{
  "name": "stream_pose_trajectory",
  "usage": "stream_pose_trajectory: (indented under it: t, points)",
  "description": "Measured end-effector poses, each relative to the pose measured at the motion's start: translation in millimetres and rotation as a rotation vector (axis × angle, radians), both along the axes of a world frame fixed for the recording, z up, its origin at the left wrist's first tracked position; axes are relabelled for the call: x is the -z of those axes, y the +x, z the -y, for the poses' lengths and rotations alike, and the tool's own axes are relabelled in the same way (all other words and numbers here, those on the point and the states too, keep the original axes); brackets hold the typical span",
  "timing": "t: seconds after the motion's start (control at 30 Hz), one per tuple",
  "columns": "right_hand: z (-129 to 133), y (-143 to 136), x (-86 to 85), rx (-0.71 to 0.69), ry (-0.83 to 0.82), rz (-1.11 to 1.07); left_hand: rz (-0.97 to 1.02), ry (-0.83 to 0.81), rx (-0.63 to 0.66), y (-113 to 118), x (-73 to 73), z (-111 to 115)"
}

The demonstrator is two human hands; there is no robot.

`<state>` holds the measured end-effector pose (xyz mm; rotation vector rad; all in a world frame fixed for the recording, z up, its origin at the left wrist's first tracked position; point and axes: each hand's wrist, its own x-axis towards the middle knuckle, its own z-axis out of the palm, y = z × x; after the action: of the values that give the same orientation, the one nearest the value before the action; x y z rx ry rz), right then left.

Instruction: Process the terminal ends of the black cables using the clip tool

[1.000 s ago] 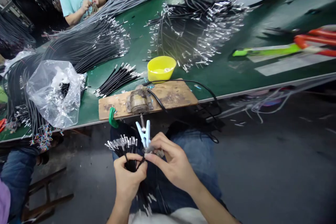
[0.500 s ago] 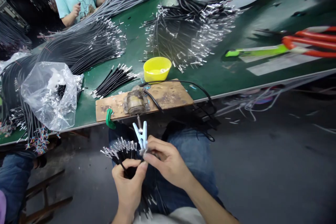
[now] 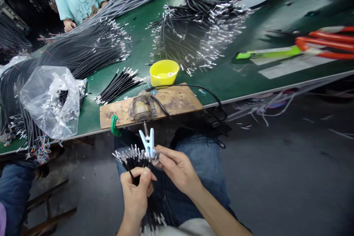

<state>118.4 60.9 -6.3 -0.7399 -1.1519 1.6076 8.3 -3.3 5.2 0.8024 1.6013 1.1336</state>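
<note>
My left hand (image 3: pixel 136 191) is closed around a bundle of short black cables (image 3: pixel 135 162) with bare silvery ends, which fan out above the fingers. The lower ends of the bundle hang over my lap. A light-blue clothespin (image 3: pixel 148 143) stands just in front of a metal shaft (image 3: pixel 146 127) that sticks out from a small motor (image 3: pixel 142 107). Beside the clothespin's lower end, my right hand (image 3: pixel 177 169) is closed in a pinch at a small greyish, shiny bit. What exactly lies between those fingertips is too small to make out.
The motor sits on a wooden board (image 3: pixel 179 99) at the table edge, with a green clamp (image 3: pixel 114 125) beside it. Behind are a yellow bowl (image 3: pixel 164 75), cable piles (image 3: pixel 193 37) and a plastic bag (image 3: pixel 52 99). Orange-handled tools (image 3: pixel 312 46) lie right. A person (image 3: pixel 80 0) sits opposite.
My left thumb and fingers have drawn slightly away from the clothespin, and the cable ends have shifted right. My right hand stays by the clothespin. The person opposite has lowered a hand.
</note>
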Motion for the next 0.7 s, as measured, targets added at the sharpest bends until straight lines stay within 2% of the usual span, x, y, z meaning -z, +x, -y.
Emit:
stream_pose_trajectory:
  t: [0.13, 0.23, 0.3, 0.33, 0.4, 0.47, 0.5, 0.57, 0.63, 0.7]
  points:
    - [-4.8, 2.3, -9.8, -0.016, 0.050, 0.033, -0.040, 0.009, -0.017, -1.2, -3.4, 0.8]
    - [-1.6, -3.8, -12.4, 0.057, -0.001, 0.052, -0.098, 0.046, -0.068, 0.3, -3.2, 2.3]
    - [3.1, -9.1, -9.9, 0.170, 0.047, 0.098, -0.127, 0.066, -0.109, 2.2, -2.3, 3.1]
    - [5.4, -11.3, -7.9, 0.261, 0.135, 0.142, -0.133, 0.071, -0.119, 3.2, -1.9, 3.3]
    - [8.2, -13.6, -3.9, 0.471, 0.420, 0.246, -0.129, 0.077, -0.117, 4.3, -1.6, 3.4]
    - [7.8, -13.0, -1.2, 0.602, 0.698, 0.316, -0.108, 0.074, -0.090, 3.9, -2.0, 3.2]
    - [6.7, -11.8, -0.7, 0.602, 0.773, 0.321, -0.095, 0.069, -0.076, 3.0, -2.4, 3.0]
    - [3.5, -9.2, -1.5, 0.486, 0.738, 0.262, -0.079, 0.064, -0.057, 0.2, -3.8, 2.2]
    - [0.3, -7.0, -3.5, 0.266, 0.499, 0.099, -0.081, 0.084, -0.047, -3.1, -5.9, 0.2]
    - [-2.8, -5.2, -5.0, -0.003, 0.158, -0.098, -0.097, 0.120, -0.044, -5.9, -8.4, -2.9]
